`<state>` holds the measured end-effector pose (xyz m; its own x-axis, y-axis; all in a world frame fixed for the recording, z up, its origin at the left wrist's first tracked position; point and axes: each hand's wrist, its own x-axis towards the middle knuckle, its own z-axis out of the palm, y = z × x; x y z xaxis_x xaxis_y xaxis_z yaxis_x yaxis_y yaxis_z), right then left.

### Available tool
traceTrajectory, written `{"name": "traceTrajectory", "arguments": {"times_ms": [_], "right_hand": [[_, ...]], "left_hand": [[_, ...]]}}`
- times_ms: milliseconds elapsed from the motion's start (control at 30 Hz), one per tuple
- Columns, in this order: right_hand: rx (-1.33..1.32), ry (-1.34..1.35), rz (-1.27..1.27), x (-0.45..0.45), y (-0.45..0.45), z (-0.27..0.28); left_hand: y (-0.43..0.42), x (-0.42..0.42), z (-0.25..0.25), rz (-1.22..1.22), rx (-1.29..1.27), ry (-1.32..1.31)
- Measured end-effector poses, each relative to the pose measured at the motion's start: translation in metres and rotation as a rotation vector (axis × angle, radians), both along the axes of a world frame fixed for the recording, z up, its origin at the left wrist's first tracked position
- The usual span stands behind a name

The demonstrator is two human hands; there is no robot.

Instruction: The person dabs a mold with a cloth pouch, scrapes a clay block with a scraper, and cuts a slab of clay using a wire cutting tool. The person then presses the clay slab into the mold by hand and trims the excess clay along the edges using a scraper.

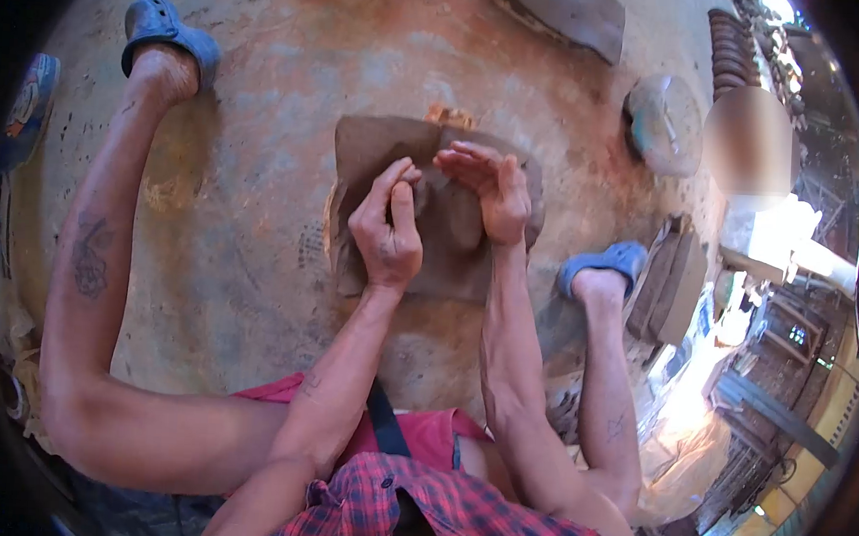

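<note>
On the floor ahead of me lies a dark grey-brown, roughly square slab of what looks like wet clay [439, 274]. My left hand [389, 230] hovers over its left half, fingers curled and thumb raised against them. What these fingers hold, if anything, is hidden. Over the upper right part is my right hand [490, 189], its fingers stretched and slightly cupped toward the left one, palm facing inward. A gap separates the two hands. Between them, a darker rounded patch shows on the slab; whether it is a lump or a shadow is unclear.
A larger grey slab [570, 15] lies at the top. To the right are a rounded grey lump [664, 125], stacked grey blocks [668, 283] and a coiled brown stack [731, 51]. My feet in blue clogs [166, 34] rest on either side.
</note>
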<state>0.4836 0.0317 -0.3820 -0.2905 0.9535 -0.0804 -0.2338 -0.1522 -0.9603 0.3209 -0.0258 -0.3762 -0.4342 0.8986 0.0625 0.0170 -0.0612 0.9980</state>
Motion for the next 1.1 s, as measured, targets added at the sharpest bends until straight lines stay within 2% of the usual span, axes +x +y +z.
{"name": "traceTrajectory", "arguments": {"times_ms": [133, 200, 233, 333, 467, 500, 633, 700, 733, 833, 867, 933, 1000, 1100], "right_hand": [[0.002, 0.078, 0.081, -0.001, 0.019, 0.017], [0.05, 0.016, 0.265, -0.001, 0.027, 0.021], [-0.199, -0.079, 0.197, -0.004, 0.024, 0.002], [-0.203, 0.051, 0.307, -0.007, 0.034, 0.012], [-0.115, -0.039, 0.309, -0.006, 0.034, -0.011], [-0.231, 0.226, 0.308, -0.008, 0.04, -0.008], [-0.144, 0.061, 0.259, -0.003, 0.036, 0.003], [-0.063, 0.157, 0.135, 0.004, 0.012, -0.006], [-0.056, 0.149, 0.122, 0.005, 0.006, -0.005], [0.063, 0.078, -0.128, -0.004, -0.01, 0.019], [0.066, 0.083, -0.116, -0.006, -0.004, 0.01], [0.151, -0.065, -0.4, -0.006, -0.038, -0.018], [0.288, -0.235, -0.369, 0.002, -0.045, -0.02], [0.382, -0.243, -0.608, -0.01, -0.053, -0.014]], "left_hand": [[0.001, -0.003, -0.004, 0.009, 0.048, 0.057], [-0.007, -0.003, -0.006, 0.029, 0.017, 0.037], [-0.001, -0.002, -0.003, 0.056, 0.037, 0.011], [0.002, -0.003, -0.005, 0.099, 0.036, -0.015], [-0.002, -0.003, -0.008, 0.077, 0.036, 0.027], [-0.001, -0.001, -0.007, 0.064, 0.057, 0.005], [0.0, -0.005, -0.001, 0.046, 0.007, 0.023], [-0.008, -0.006, -0.002, 0.028, -0.027, 0.032], [-0.002, -0.002, 0.001, 0.017, -0.001, 0.025], [-0.002, -0.002, -0.004, -0.004, 0.044, 0.054], [0.0, -0.003, -0.01, 0.034, 0.067, 0.059], [-0.009, -0.005, -0.01, 0.015, 0.026, 0.099], [0.002, 0.001, -0.007, 0.054, 0.017, 0.075], [0.014, 0.005, -0.011, 0.049, 0.095, 0.049]]}}
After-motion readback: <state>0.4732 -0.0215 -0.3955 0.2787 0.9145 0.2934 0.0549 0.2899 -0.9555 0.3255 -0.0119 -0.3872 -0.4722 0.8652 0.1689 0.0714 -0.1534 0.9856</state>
